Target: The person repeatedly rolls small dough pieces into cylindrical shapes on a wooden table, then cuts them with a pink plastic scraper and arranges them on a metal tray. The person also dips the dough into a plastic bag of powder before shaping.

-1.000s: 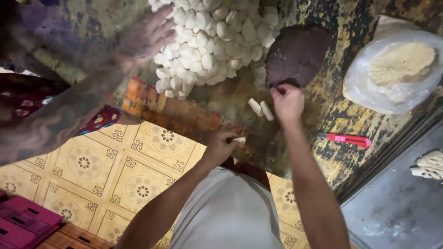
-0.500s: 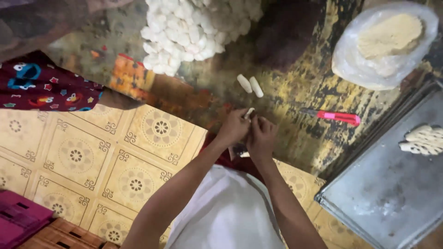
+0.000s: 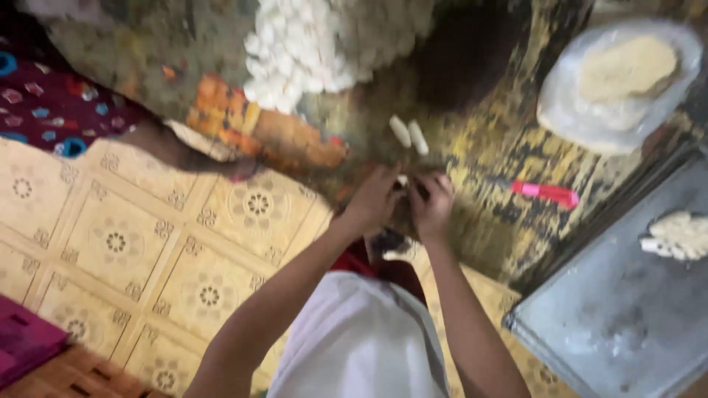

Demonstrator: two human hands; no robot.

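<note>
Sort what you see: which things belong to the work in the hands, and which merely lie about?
In the work: left hand, right hand, two white rolled pieces, heap of white pieces.
Lying about: pink tool, metal tray, bag of dough.

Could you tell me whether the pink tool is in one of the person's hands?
No, the pink tool lies on the mat to the right, apart from both the right hand and the left hand.

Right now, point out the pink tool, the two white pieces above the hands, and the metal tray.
pink tool [image 3: 546, 193], head view, middle of its length
two white pieces [image 3: 409, 135], head view, between the pair
metal tray [image 3: 612, 309], head view, bare floor
</note>
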